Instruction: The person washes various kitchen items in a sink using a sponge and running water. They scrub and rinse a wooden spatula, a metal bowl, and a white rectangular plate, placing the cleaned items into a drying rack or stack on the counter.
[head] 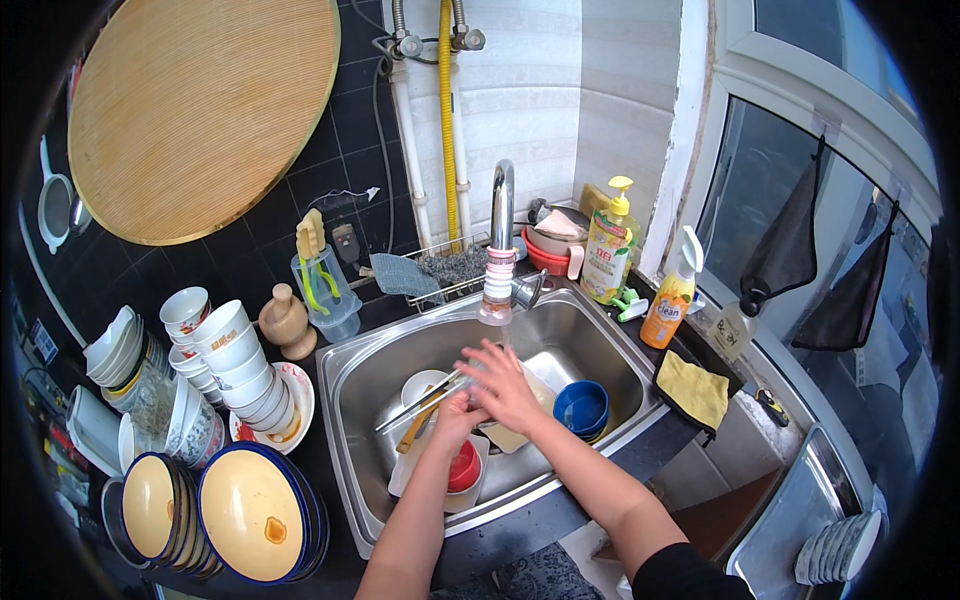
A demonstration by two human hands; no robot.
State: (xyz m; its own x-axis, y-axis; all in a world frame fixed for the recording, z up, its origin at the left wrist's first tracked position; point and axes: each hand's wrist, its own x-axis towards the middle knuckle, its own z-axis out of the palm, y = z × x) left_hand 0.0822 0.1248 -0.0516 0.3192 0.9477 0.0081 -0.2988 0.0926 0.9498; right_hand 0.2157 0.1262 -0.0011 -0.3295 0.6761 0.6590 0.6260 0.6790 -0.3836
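Both hands are over a stainless steel sink (pixel 345 465), just below the chrome faucet (pixel 503 202), where water seems to run. My left hand (pixel 456 420) grips several metal chopsticks (pixel 417 407) that slant down to the left. My right hand (pixel 504 386) lies over the chopsticks with its fingers spread, near my left fingertips; whether it touches them is unclear. Beneath my hands are a red bowl (pixel 464 466) on a white dish, a wooden utensil (pixel 414 431) and a small white bowl (pixel 421 388). Blue bowls (pixel 580 406) stand stacked at the sink's right.
Stacked white bowls (pixel 238 360) and enamel plates (pixel 251 514) crowd the counter at left, beside a wooden mortar (pixel 289 330). A dish soap bottle (pixel 606 251), an orange spray bottle (pixel 670 307) and a yellow cloth (pixel 691 391) lie right of the sink. A metal tray (pixel 787 510) is at lower right.
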